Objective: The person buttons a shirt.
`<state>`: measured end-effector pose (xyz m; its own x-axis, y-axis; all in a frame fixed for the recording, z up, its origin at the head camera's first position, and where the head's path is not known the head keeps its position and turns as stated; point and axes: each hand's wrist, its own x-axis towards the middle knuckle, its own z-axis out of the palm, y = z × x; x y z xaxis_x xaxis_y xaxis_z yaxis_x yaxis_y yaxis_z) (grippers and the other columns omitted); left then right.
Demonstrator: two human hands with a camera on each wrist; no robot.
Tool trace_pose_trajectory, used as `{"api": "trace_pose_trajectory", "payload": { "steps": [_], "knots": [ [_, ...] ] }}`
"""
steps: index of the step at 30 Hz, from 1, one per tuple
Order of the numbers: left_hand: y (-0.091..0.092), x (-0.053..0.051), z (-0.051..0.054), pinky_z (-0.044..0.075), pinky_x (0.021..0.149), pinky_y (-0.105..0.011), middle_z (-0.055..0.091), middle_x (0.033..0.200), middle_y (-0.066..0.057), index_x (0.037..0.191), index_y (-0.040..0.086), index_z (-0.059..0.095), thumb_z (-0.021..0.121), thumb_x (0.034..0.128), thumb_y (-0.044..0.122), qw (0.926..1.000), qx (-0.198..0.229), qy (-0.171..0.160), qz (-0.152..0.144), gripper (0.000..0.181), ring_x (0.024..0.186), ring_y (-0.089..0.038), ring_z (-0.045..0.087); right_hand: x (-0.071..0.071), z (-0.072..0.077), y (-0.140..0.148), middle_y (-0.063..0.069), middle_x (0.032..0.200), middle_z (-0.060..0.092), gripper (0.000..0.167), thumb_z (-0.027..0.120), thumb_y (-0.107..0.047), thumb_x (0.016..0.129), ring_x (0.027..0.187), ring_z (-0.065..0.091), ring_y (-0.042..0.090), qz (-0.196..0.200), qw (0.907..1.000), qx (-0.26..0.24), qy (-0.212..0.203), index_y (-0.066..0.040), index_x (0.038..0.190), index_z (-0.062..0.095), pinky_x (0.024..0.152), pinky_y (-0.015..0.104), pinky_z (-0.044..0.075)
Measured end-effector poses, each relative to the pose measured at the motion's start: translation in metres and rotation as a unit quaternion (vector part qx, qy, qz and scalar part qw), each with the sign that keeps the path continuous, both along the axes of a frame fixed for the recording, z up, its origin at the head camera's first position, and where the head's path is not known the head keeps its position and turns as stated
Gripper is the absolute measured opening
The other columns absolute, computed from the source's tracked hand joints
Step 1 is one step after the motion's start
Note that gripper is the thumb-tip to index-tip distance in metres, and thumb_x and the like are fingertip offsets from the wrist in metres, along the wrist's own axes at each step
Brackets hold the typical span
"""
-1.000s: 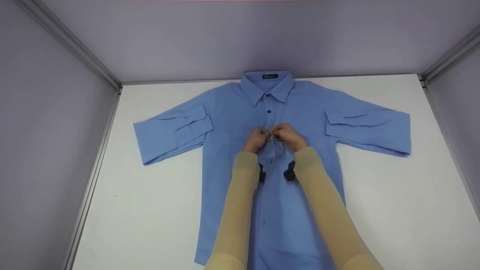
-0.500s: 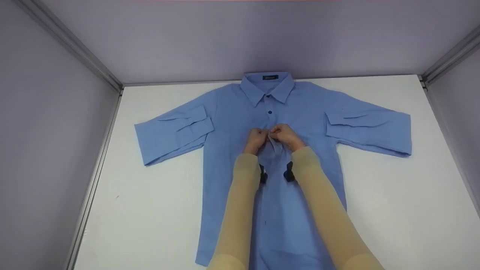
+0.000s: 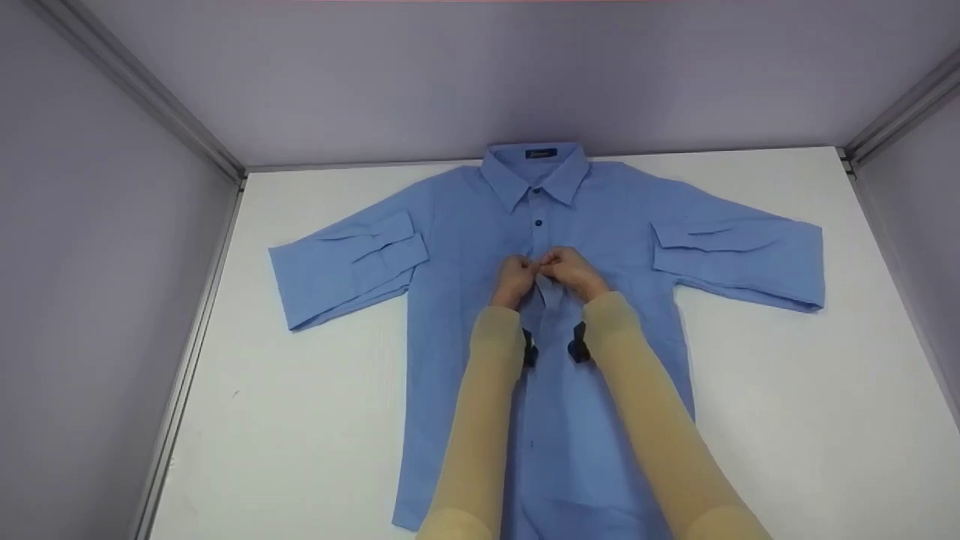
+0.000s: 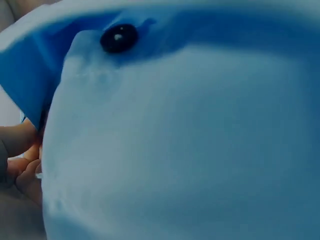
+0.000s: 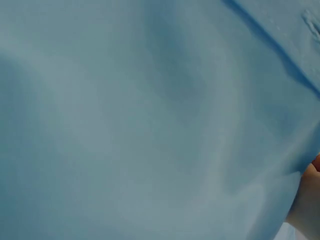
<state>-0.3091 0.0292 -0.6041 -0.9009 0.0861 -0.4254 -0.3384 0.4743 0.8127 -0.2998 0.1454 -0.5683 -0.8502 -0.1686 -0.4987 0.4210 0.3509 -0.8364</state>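
A light blue collared shirt (image 3: 442,300) lies front up, both sleeves folded inward. At its front placket, below two dark buttons, my left hand (image 3: 514,279) pinches the fabric edge. My right hand (image 3: 574,271) pinches the same spot from the other side, the fingertips of both nearly touching. A strip of placket (image 3: 550,294) stands raised below them. In the left wrist view a dark button (image 4: 119,38) shows near the top, with fingers (image 4: 17,140) at the left edge. The right wrist view shows a buttonhole (image 5: 314,25) and part of a hand (image 5: 307,200). What the fingertips hold is mostly hidden.
The shirt lies on a white table (image 3: 300,435). A pale wall (image 3: 375,82) rises behind the collar, with side walls and metal rails at left and right. Small black devices (image 3: 578,345) sit at the inner sides of both wrists.
Both hands stay at the placket with only slight shifts. The raised strip of fabric below the fingers has changed shape, and the left forearm has moved slightly right.
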Motion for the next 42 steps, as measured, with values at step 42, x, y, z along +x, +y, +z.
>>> {"api": "trace_pose_trajectory", "payload": {
  "steps": [42],
  "knots": [
    [-0.008,0.007,0.002,0.031,0.051,-0.023,0.039,0.061,-0.001,0.068,0.009,0.043,0.050,0.0886,0.008,0.9990,0.042,0.009,0.005,0.021,0.052,-0.013,0.035,-0.005,-0.014,0.000,0.013,0.084,0.051,0.025,0.038,0.008,0.082,0.064,0.041,0.016,0.009,0.9981,0.053,0.031,0.012,0.100,0.055,0.060,0.025,0.036]
  ]
}}
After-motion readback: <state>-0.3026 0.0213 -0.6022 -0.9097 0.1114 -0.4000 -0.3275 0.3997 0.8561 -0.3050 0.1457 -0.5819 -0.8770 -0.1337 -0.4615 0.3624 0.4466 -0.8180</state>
